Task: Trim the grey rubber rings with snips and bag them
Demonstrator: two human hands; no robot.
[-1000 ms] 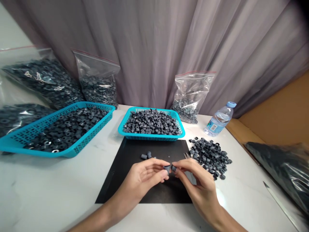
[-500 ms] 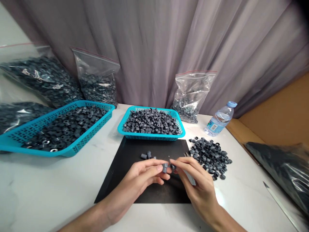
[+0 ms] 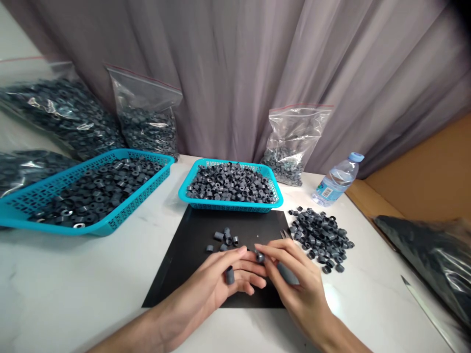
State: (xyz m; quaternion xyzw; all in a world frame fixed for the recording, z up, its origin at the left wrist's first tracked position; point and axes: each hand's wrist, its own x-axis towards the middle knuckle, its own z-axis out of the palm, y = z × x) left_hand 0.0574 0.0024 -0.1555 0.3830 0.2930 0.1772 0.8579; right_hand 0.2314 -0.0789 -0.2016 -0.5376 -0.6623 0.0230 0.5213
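Note:
My left hand (image 3: pixel 221 282) is turned palm up, its fingers loosely extended. A short grey plastic cylinder (image 3: pixel 230 275) rests on it at the base of the fingers. Between thumb and fingertips, my right hand (image 3: pixel 290 274) pinches a small dark grey plastic ring (image 3: pixel 259 257), held at the left fingertips. Both hands are above a black mat (image 3: pixel 184 264). Several loose grey cylinders (image 3: pixel 227 236) lie on the mat just beyond my left hand. Tweezer-like metal tips (image 3: pixel 284 234) show behind my right hand; the rest of that tool is mostly covered.
A blue basket (image 3: pixel 231 204) full of grey pieces stands behind the mat, and a longer blue basket (image 3: pixel 110 226) at left. Loose rings form a pile (image 3: pixel 320 238) on the right, near a water bottle (image 3: pixel 337 179). Filled zip bags (image 3: pixel 147 122) line the curtain.
The cylinder has moved from the left fingertips down into the left hand, whose fingers have opened out. My right hand brings its ring against the left fingers.

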